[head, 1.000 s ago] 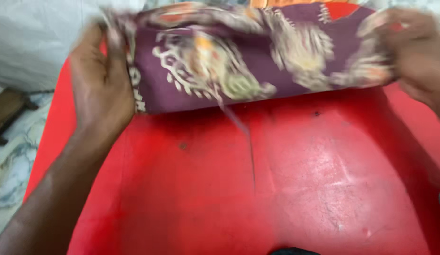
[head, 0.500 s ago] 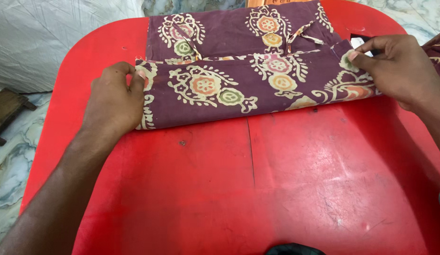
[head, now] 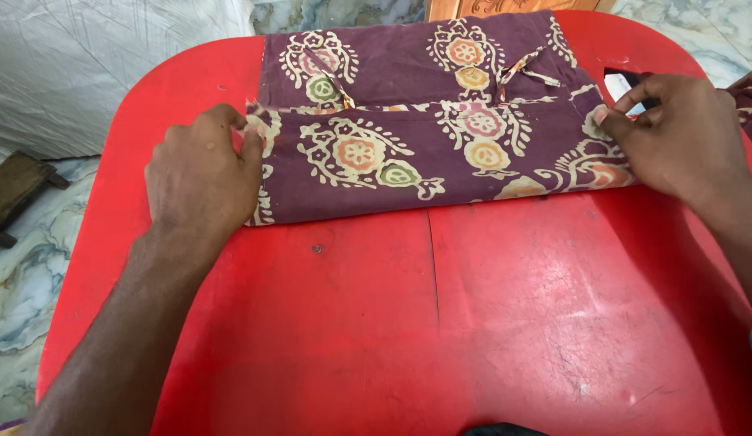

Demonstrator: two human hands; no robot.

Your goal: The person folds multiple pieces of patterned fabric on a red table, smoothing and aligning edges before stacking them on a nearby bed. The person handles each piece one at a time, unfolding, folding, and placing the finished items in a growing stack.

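Two hands work at opposite ends of a folded purple cotton cloth printed with cream, orange and green floral motifs (head: 424,137), which lies flat across the far half of a red plastic desk with rounded corners (head: 473,323). The cloth is folded so that a nearer layer overlaps a farther one, its folded edge running left to right roughly midway between the hands.

At the cloth's left end, the left hand (head: 202,169) rests knuckles-up on the desk, its fingers curled in and pinching the corner of the upper layer between thumb and fingertips. At the cloth's right end, the right hand (head: 675,133) lies over the fabric, thumb and forefinger closed on the corner of the same layer while the other fingers spread loosely above it. Both hands thus grip the cloth, which stretches between them without slack.

Two thin fabric ties of the same print (head: 525,69) lie on the farther layer. A small dark object (head: 626,81) peeks out just beyond the right hand's fingertips; what it is cannot be told.

Beside the desk on the left sits a white woven sack (head: 85,64), and below it a dark wooden piece (head: 16,190) rests on the marbled grey-white floor (head: 21,274).
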